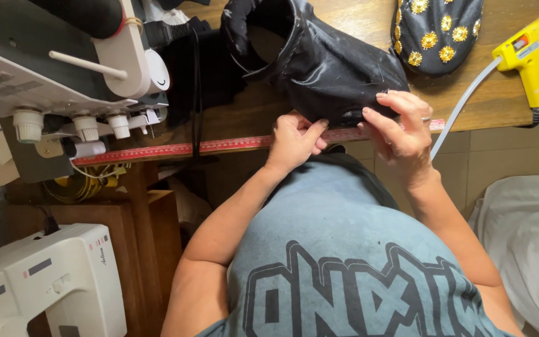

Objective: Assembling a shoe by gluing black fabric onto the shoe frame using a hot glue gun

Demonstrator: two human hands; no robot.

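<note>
A shiny black fabric piece (319, 59), shaped like a tube with an open mouth at the top, lies on the wooden table (357, 22). My left hand (294, 140) pinches its near edge at the table's front. My right hand (400, 128), with a ring on one finger, grips the same edge a little further right. Under both hands a red measuring tape (219, 145) runs along the table's front edge.
A yellow glue gun (534, 56) with a white stick lies at the right. A black piece with gold sequin flowers (435, 31) sits at the back. A white overlock machine (63, 68) stands left, a white sewing machine (51, 281) lower left, white cloth (531, 237) lower right.
</note>
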